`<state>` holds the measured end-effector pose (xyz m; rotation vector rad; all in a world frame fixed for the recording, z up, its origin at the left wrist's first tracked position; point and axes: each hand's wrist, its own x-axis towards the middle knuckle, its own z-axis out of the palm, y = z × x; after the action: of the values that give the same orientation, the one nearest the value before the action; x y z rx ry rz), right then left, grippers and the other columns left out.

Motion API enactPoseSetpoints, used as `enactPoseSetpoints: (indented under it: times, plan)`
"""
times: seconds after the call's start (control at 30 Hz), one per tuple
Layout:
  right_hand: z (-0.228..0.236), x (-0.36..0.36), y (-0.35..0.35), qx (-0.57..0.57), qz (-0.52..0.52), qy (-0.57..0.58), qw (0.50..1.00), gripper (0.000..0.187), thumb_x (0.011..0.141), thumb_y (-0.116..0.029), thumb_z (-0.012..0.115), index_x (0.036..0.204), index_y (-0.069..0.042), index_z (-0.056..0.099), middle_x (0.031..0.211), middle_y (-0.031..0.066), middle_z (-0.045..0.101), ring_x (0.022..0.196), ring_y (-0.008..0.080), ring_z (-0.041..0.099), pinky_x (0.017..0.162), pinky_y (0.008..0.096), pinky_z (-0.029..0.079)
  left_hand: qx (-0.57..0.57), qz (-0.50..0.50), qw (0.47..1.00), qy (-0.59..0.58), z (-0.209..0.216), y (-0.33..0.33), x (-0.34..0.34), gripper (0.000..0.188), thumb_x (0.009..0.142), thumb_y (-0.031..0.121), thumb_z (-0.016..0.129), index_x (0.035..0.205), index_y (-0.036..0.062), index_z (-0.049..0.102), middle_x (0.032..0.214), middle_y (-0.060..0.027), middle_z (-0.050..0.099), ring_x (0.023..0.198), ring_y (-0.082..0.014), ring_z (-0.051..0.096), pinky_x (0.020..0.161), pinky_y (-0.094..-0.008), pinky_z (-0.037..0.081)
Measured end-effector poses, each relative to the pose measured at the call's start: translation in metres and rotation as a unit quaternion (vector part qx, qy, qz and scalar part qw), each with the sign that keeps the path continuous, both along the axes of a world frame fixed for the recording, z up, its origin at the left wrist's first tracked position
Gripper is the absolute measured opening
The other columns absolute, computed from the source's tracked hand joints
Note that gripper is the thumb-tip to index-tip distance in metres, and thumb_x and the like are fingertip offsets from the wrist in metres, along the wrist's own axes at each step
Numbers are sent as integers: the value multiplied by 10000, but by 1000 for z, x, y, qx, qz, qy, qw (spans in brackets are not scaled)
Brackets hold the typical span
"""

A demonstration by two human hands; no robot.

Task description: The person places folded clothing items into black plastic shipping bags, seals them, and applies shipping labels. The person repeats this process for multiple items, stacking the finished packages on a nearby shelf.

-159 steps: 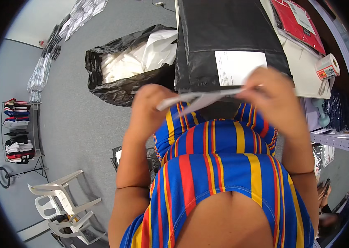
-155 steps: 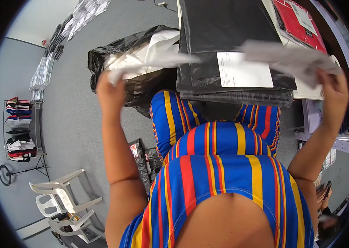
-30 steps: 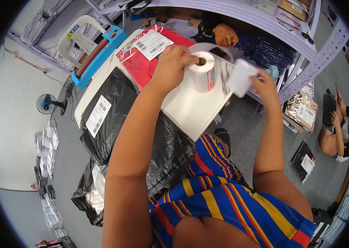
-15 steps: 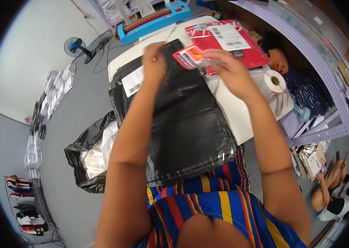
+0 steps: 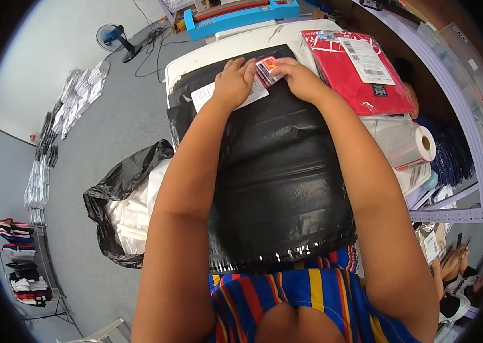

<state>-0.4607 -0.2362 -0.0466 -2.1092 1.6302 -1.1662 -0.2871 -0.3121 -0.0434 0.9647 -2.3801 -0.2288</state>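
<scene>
A large black plastic mailing bag (image 5: 278, 166) lies flat across the near part of the white table (image 5: 187, 63). My left hand (image 5: 233, 86) lies with its fingers stretched out over the white paper label (image 5: 256, 94) near the bag's far end, covering its middle. Between thumb and fingers, my right hand (image 5: 303, 81) pinches a small red-and-white sticker (image 5: 267, 70) at its right edge. The sticker is at the label's far right end, close to my left fingertips. Whether all of it touches the bag, I cannot tell.
Right of the bag lies a clear-wrapped red garment (image 5: 350, 80) with a white label; a label roll (image 5: 416, 148) stands nearer. A blue machine (image 5: 241, 20) sits beyond the table. On the floor at left is a black bag (image 5: 101, 211) of white packaging. Another person (image 5: 461, 291) sits at lower right.
My right hand has brought the sticker down and left to the bag's label. My left hand now lies flat on the label, its fingers straighter. The view has shifted.
</scene>
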Motion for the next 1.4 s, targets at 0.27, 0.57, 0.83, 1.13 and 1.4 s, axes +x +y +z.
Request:
enactPoseSetpoints:
  times: [0.27,0.57,0.83,1.13,1.4]
  plan:
    - [38,32,2,39,-100,239,965,342,768,-135,415,1098,-138,508,1276,78,351,1199,282,279,944,464,239,-2,159,980,-117,-9,-36,19,389,784,392,427,1079,165,537,1069,-107,530,1013,-288,470,865,-425,337]
    - [35,32,28,-138,-158,136,968,464,787,-409,452,1165,-140,419,1258,146,339,1171,313,301,941,478,219,-123,94,981,114,57,-3,30,155,760,216,538,831,90,595,813,-112,582,764,-276,557,661,-343,421]
    - [45,-72,81,76,-478,176,857,466,705,-267,523,1153,-156,462,1199,135,415,1125,287,375,904,464,295,-312,96,919,223,192,124,238,191,807,7,466,990,-12,514,923,-83,541,851,-145,504,769,-253,392]
    - [71,-76,89,149,-431,120,882,331,766,-174,418,1079,-107,501,1050,149,530,950,281,524,779,397,419,252,572,761,-171,165,386,579,352,853,233,444,1095,-23,466,1078,-126,478,952,-151,451,813,-246,361]
    - [77,-23,273,72,-315,-261,910,319,742,-51,421,1026,-90,562,882,39,573,785,125,527,686,244,410,86,472,877,-16,7,380,500,303,826,75,473,1128,49,467,1126,-138,415,1017,-240,432,815,-295,386]
